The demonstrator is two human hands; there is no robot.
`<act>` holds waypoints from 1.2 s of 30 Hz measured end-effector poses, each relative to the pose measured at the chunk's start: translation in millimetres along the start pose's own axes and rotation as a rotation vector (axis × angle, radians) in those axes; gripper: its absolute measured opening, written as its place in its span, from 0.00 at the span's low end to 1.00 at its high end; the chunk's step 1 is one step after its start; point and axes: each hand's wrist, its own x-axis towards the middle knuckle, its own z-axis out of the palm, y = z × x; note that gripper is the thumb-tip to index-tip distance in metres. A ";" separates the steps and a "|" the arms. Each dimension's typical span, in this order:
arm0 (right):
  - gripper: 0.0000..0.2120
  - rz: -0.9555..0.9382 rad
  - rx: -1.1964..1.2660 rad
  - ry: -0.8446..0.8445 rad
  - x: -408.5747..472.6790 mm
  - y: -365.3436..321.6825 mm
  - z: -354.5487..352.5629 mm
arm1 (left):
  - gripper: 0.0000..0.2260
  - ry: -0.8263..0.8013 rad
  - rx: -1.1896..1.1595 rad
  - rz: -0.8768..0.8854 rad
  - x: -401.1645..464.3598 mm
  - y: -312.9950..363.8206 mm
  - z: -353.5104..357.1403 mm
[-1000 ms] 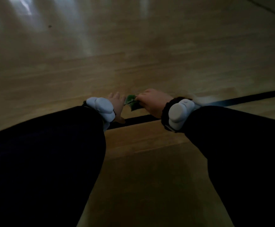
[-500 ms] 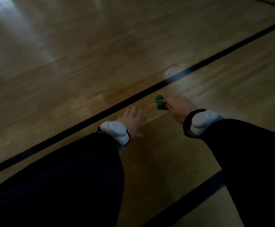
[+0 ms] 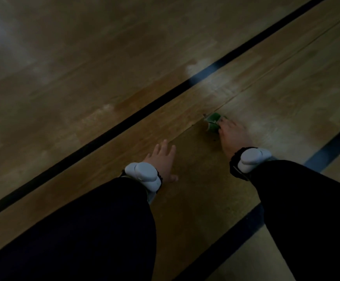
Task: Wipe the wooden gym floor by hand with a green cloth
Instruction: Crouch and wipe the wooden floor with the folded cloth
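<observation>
The right hand (image 3: 233, 134) is pressing a bunched green cloth (image 3: 212, 123) onto the wooden floor (image 3: 84, 82), its fingers curled over the near edge so most of the cloth is lying hidden beneath them. The left hand (image 3: 162, 159) is resting empty, fingers spread open; whether its palm is touching the boards is hard to tell in the dim, blurred light. White trackers (image 3: 141, 174) are covering both wrists. Dark sleeves (image 3: 84, 230) are running out of frame. The cloth is sitting between two black lines (image 3: 124, 120).
</observation>
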 end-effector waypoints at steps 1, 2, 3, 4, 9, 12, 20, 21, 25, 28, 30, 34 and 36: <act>0.20 0.011 0.001 0.028 5.4 0.7 2.3 | 0.43 -0.006 -0.007 -0.002 3.3 -1.2 1.5; 0.20 0.021 0.007 0.049 11.0 0.4 4.4 | 0.43 -0.010 -0.011 -0.006 5.9 -2.8 3.6; 0.20 0.027 0.013 0.056 15.6 -1.1 5.7 | 0.43 -0.013 -0.015 -0.011 7.5 -4.5 5.1; 0.21 0.025 0.011 0.039 19.9 -3.0 8.1 | 0.43 -0.021 -0.023 -0.017 9.2 -6.6 6.8; 0.26 -0.042 -0.134 -0.164 36.2 -10.8 32.9 | 0.43 -0.056 -0.054 -0.024 10.6 -17.1 12.8; 0.27 -0.013 -0.165 -0.177 41.0 -11.2 37.5 | 0.44 -0.071 -0.058 -0.033 10.2 -24.8 17.8; 0.26 0.019 -0.191 -0.011 34.6 -22.1 57.5 | 0.50 -0.142 -0.096 -0.061 17.0 -30.8 34.8; 0.26 0.015 -0.193 -0.013 34.5 -24.1 57.4 | 0.50 -0.136 -0.093 -0.069 17.8 -29.7 36.1; 0.26 -0.085 -0.188 -0.052 22.6 -42.2 65.1 | 0.50 -0.122 -0.100 -0.082 20.1 -30.4 39.3; 0.27 -0.193 -0.181 -0.101 2.7 -70.3 72.5 | 0.51 -0.117 -0.104 -0.095 21.5 -30.6 42.1; 0.27 -0.281 -0.177 -0.155 -15.0 -94.0 79.6 | 0.48 -0.105 -0.103 -0.105 20.8 -30.0 43.6; 0.26 -0.288 -0.151 -0.157 -37.2 -115.3 90.1 | 0.43 -0.077 -0.128 -0.134 15.7 -31.4 48.4; 0.26 -0.307 -0.146 -0.151 -34.8 -110.3 87.9 | 0.43 -0.050 -0.147 -0.128 11.9 -33.8 50.7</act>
